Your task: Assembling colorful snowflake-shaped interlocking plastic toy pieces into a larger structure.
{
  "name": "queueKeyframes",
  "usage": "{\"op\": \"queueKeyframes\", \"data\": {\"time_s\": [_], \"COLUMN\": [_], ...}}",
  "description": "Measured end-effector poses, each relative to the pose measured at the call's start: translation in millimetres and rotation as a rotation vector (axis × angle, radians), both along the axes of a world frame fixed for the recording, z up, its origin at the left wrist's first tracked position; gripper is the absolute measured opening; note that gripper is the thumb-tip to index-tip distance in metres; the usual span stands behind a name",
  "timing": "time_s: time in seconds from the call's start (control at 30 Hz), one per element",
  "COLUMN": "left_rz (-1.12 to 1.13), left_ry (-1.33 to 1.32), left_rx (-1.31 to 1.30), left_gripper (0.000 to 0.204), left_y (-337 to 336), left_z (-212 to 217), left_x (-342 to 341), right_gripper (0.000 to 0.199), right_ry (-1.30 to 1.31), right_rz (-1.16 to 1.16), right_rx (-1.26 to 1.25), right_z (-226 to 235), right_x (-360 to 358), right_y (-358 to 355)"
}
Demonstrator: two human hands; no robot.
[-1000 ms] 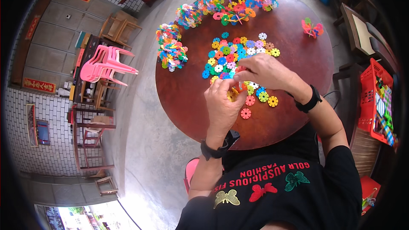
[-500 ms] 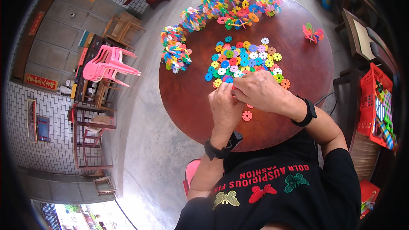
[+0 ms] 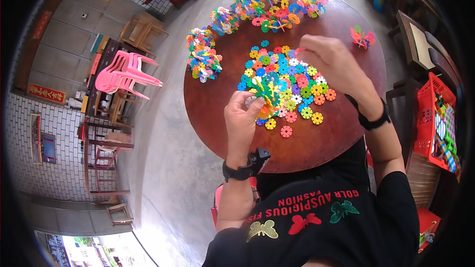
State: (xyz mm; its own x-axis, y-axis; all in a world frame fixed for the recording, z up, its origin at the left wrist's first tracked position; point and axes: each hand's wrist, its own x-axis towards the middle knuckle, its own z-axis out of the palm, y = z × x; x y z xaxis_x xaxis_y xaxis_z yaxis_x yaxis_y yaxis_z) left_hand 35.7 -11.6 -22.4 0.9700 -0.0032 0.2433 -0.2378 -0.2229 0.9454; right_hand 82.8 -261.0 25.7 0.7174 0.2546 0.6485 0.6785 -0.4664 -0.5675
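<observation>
My left hand [image 3: 241,118] pinches a partly round cluster of interlocked notched plastic discs [image 3: 269,93], mostly green, yellow and orange, above the near left of a loose pile. Raised over the pile's right side, my right hand [image 3: 330,62] has its fingers closed on a pinkish-red disc [image 3: 299,53], partly hidden by the fingers. The flat, many-coloured loose discs [image 3: 307,90] spread across the middle of the round brown table [image 3: 217,113]. A coral disc [image 3: 286,131] lies at the pile's near edge.
Several multicoloured disc balls [image 3: 204,66] line the table's far left edge. A small disc cluster [image 3: 362,38] stands at the far right. Stacked pink plastic chairs [image 3: 123,74] are off to the left; a red basket of toys [image 3: 430,118] is on the right.
My hands have parted from close together. The right moved up with a pinkish-red disc; the left shifted slightly left, and the disc cluster in it now shows.
</observation>
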Motion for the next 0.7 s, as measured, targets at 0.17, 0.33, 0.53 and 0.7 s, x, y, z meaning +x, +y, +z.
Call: {"op": "queueKeyframes", "data": {"time_s": [0.17, 0.33, 0.53, 0.7], "left_rz": [-0.085, -0.113, 0.003, 0.156], "left_ry": [0.113, 0.163, -0.019, -0.493], "left_rx": [-0.258, -0.209, 0.168, 0.787], "left_gripper": [0.009, 0.007, 0.01, 0.015], "left_y": [-6.4, -8.0, -24.8, -34.2], "left_z": [10.6, 4.0, -0.6, 9.4], "left_x": [-9.9, -9.2, -6.3, -5.9], "right_gripper": [0.016, 0.026, 0.036, 0.038], "right_ry": [0.109, 0.183, 0.209, 0.213], "right_rz": [0.029, -0.025, 0.014, 0.207], "right_rx": [-0.202, -0.273, -0.216, -0.192], "right_z": [-66.0, -102.0, -45.8, -27.8], "right_x": [38.7, 55.6, 29.0, 1.9], "right_y": [13.4, 17.9, 21.3, 45.4]}}
